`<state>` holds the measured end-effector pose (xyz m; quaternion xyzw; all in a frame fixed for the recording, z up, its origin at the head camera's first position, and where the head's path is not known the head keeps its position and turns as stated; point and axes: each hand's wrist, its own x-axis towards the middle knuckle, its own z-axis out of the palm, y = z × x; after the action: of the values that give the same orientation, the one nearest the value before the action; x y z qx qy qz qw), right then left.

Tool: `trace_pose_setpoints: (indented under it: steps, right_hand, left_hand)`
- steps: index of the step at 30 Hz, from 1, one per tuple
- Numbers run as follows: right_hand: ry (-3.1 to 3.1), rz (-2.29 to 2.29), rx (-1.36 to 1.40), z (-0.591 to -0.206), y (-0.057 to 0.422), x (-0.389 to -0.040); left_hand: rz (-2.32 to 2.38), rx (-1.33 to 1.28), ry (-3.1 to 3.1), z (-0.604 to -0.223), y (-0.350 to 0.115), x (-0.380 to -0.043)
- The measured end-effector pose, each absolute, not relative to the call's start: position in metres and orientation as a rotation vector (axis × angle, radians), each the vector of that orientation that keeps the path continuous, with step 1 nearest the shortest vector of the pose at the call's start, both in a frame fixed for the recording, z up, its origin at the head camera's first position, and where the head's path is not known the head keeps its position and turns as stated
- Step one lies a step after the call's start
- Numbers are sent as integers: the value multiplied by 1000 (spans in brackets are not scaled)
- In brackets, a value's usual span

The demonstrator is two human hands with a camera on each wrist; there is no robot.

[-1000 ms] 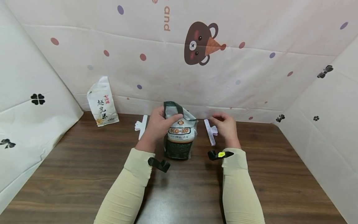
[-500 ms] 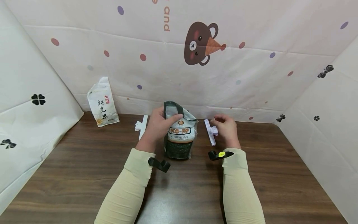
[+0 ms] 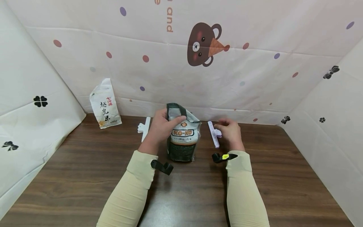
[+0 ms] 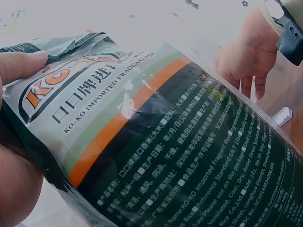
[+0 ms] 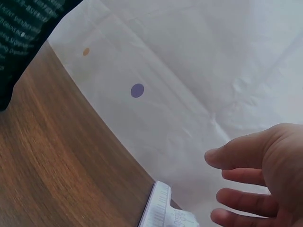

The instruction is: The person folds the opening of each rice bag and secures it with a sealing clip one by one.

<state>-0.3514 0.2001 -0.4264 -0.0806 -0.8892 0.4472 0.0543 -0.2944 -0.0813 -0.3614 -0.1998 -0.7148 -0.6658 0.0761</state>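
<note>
**Toward the back of the dark-brown wood-grain table [image 3: 181, 198], the left hand [image 3: 160, 129] grips the green-and-white plastic bag printed KO-KO [image 3: 182, 143]**

The bag stands upright near the back edge, its top slanting down to the right, its glossy skin creased and crossed by an orange band. The left hand pinches its upper left side, thumb on the front, fingers behind. A strip of wood separates the bag from the ridged lilac plastic clip [image 3: 213, 135]; just beside that, the right hand [image 3: 231, 135] holds nothing, thumb and loosely bent fingers parted. The smooth white plastic clip [image 3: 145, 128] lies just left of the left hand. Well apart, at the rear left corner, the white bag with black and red characters [image 3: 105, 105] leans against the wrinkled, dotted pale sheet [image 3: 158, 75] edging the table's back. A broad stretch of tabletop spreads in front of the bag.
</note>
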Motion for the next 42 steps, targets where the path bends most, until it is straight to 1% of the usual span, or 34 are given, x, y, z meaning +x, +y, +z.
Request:
trace_pose_setpoints:
  steps: [17,27,36,42]
  right_hand:
    - [-2885,1253,-350,-435,202,-352]
    - [-2914,1190,-322,-443,201,-353]
    - [-2907,1181,-325,-439,201,-351]
    - [-2904,1252,-341,-433,200,-350]
  left_hand:
    - [-1969,-597,-2159,-362,-81,-295]
    - [-1970,-603,-2157,-361,-81,-294]
    - [-1983,-602,-2158,-362,-82,-294]
    - [-1988,-576,-2168,-362,-82,-294]
